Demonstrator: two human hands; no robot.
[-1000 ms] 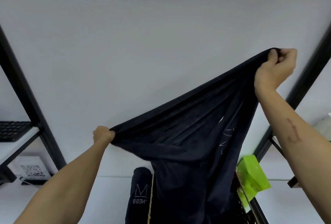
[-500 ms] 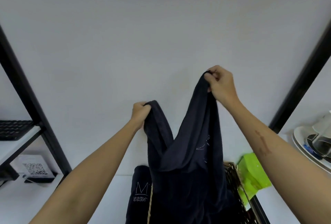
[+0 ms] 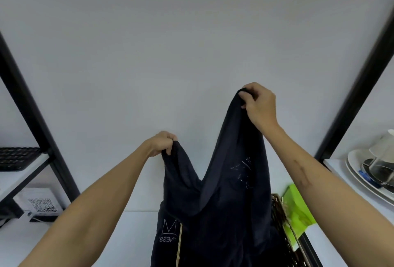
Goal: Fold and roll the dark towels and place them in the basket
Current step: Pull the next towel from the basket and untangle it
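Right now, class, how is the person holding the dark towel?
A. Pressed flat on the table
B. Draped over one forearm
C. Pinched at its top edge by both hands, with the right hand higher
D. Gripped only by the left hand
C: the left hand and the right hand each pinch the top edge of the dark towel, which hangs between them, and the right hand is higher.

towel (image 3: 226, 202): dark navy, thin white line motif | rolled towel (image 3: 166, 232): dark, white "M" lettering | basket (image 3: 283, 234): brown woven | box (image 3: 296, 209): lime green | tabletop (image 3: 132, 237): white | shelf posts (image 3: 32, 106): black | plates (image 3: 358, 166): white
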